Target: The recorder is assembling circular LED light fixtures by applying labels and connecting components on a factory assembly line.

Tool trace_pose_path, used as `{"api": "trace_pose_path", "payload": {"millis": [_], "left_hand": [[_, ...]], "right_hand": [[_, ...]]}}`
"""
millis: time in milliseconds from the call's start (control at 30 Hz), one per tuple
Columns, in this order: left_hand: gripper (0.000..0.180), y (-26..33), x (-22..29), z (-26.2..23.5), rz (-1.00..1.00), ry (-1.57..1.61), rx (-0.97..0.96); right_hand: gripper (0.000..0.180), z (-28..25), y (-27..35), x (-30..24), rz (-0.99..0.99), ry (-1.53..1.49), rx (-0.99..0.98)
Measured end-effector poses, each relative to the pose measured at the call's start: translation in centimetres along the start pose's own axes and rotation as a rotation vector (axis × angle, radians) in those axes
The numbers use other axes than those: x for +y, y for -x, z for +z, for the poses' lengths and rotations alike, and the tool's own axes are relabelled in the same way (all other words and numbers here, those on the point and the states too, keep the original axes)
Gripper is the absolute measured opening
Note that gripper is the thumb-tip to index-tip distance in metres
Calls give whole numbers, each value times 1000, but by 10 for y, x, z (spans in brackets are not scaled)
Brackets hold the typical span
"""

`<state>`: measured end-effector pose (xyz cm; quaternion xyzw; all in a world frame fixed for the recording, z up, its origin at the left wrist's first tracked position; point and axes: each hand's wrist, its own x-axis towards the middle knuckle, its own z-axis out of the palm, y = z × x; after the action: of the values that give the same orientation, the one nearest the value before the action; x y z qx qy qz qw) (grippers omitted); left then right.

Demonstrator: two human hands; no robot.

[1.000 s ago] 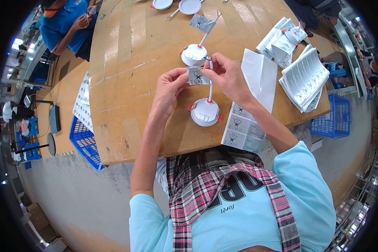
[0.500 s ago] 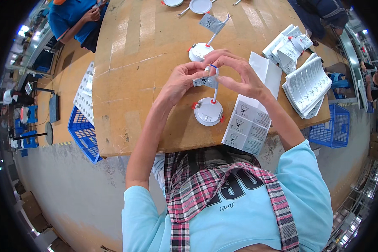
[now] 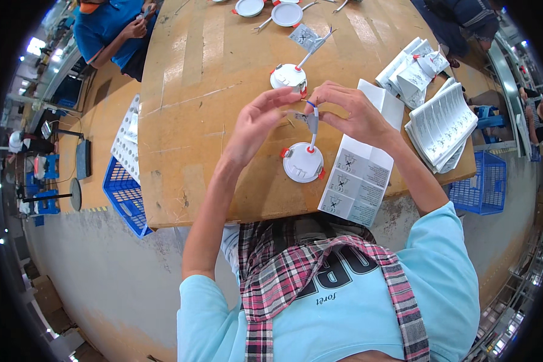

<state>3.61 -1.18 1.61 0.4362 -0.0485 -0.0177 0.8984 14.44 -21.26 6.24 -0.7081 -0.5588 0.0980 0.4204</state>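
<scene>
A round white downlight (image 3: 303, 163) with red clip ends lies on the table in front of me, its white cable (image 3: 314, 137) standing up from the middle. A folded silvery label (image 3: 308, 120) is attached round the cable and sticks out to the left. My right hand (image 3: 351, 113) pinches the wire ends at the cable's top, where a blue wire shows. To the left of the label, my left hand (image 3: 256, 125) is apart from it, fingers loosely stretched and empty. Farther off lies a second downlight (image 3: 288, 76), whose cable carries a similar flag-like label (image 3: 306, 37).
A sheet of printed labels (image 3: 356, 184) lies beside my right forearm. At the right are a stack of printed sheets (image 3: 443, 127) and crumpled sheets (image 3: 413, 67). More downlights (image 3: 287, 14) lie at the far edge. Blue crates (image 3: 123, 199) flank the table. A person (image 3: 116, 36) works at far left.
My left hand has let go of the label and drawn back to the left. The label now hangs folded on the cable. My right hand still pinches the cable's top.
</scene>
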Motion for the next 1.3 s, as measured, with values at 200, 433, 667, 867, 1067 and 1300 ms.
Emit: {"api": "trace_pose_path", "payload": {"millis": [200,433,667,867,1067,1300], "left_hand": [[17,-2,-5,1,67,-530,59],[7,8,21,11,17,-925,230],[11,8,28,12,-29,-1024,122],[16,5,22,11,-100,-871,132],[33,3,13,16,-36,-990,280],[35,-19,17,28,-75,-688,281]], "right_hand": [[26,2,-8,-10,37,-59,40],[31,-22,-10,-23,302,40,-100],[25,-23,-9,-16,273,49,-224],[22,-17,-11,-9,389,-39,-199],[20,-12,-7,-7,407,-27,-136],[18,-7,-9,-18,346,17,-98]]}}
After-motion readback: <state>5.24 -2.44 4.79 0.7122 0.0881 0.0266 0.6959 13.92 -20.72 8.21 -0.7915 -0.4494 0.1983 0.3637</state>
